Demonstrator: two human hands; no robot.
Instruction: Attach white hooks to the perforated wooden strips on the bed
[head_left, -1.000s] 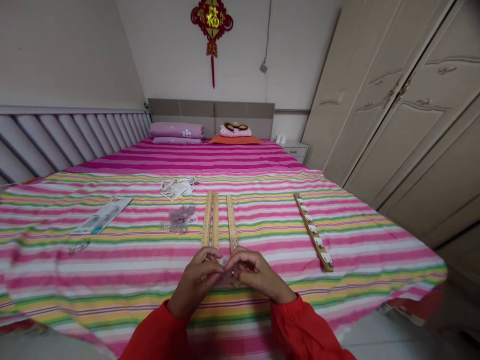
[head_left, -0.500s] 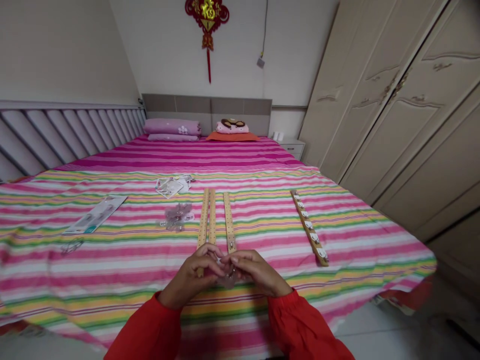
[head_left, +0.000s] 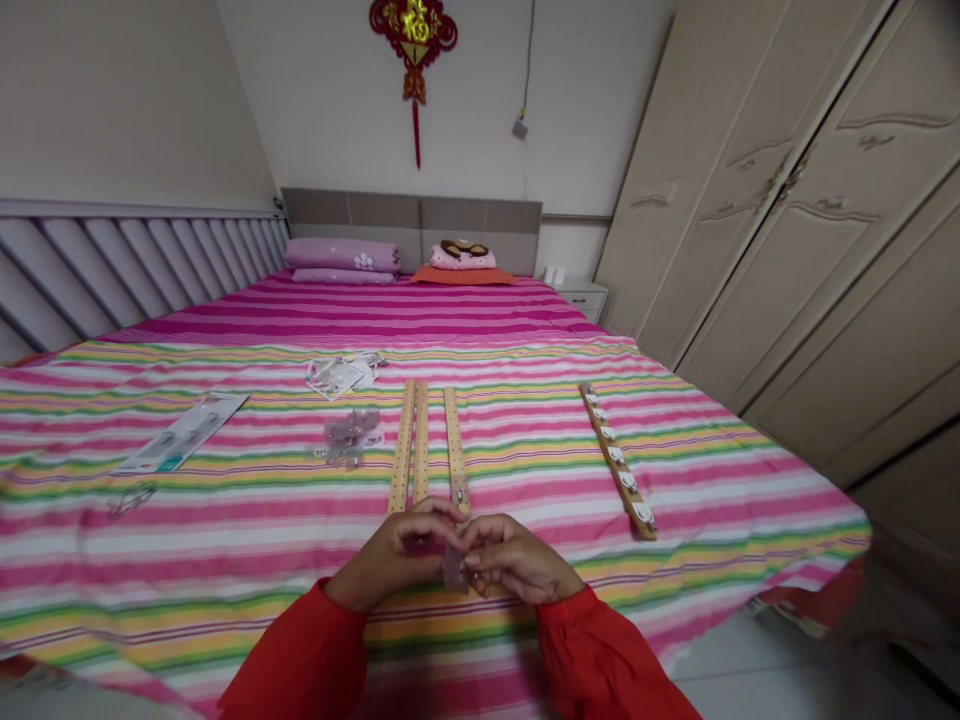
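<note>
My left hand (head_left: 405, 548) and my right hand (head_left: 517, 560) meet at the near ends of the pale wooden strips. Their fingers are pinched together on a small translucent adhesive hook (head_left: 455, 572), which the fingers partly cover. Just beyond them lies a strip with rows of holes (head_left: 454, 440), with a small metal hook (head_left: 460, 495) near its close end. To its left, two similar strips (head_left: 403, 450) lie side by side, their near ends hidden by my left hand. A pile of translucent adhesive hooks (head_left: 349, 438) rests farther left.
On the right lies a brown strip (head_left: 615, 455) carrying several white round pieces. White cards (head_left: 345, 375) lie behind the pile, a clear package (head_left: 184, 432) at left, and thin wire-like pieces (head_left: 131, 497) below it. A striped sheet (head_left: 285, 580) covers the bed; a wardrobe (head_left: 787, 220) stands right.
Both hands have shifted slightly toward me, and the right fingers have curled in more. The translucent hook has turned between the fingertips. The view has tilted a little.
</note>
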